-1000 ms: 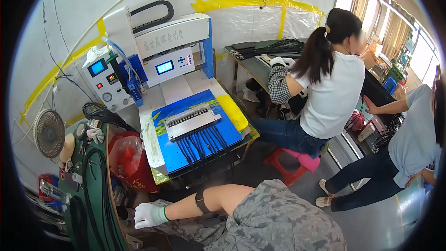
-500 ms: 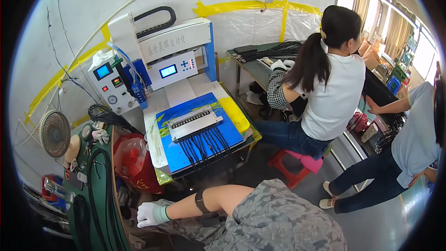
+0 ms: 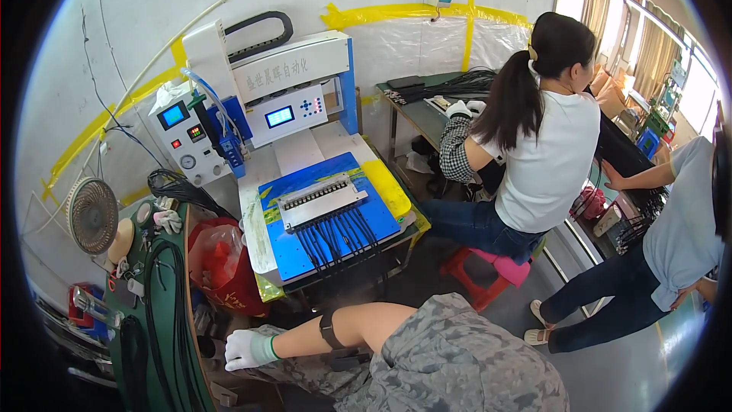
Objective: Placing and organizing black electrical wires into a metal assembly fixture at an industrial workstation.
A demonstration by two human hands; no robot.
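Observation:
My right hand (image 3: 250,350), in a white glove with a green cuff, rests on my camouflage-clad knee (image 3: 293,375). Its fingers drape over the knee, holding nothing that I can see. A dark strap (image 3: 329,331) circles the bare forearm. My left hand is out of view. Beyond my arm stands a white benchtop machine (image 3: 293,69) with a lit control panel (image 3: 287,114). On its blue plate (image 3: 293,255) sits a metal fixture (image 3: 324,204) with a row of slots, and several black cables (image 3: 335,235) run out of its front. A blue tool head (image 3: 231,146) hangs to the left of the fixture.
At left, a green table (image 3: 162,301) carries black cable bundles (image 3: 179,320), a fan (image 3: 93,216) and gloves (image 3: 168,221). A red bag (image 3: 236,282) stands between table and machine. A seated co-worker (image 3: 541,145) on a red stool (image 3: 476,281) and a standing person (image 3: 675,244) are at right.

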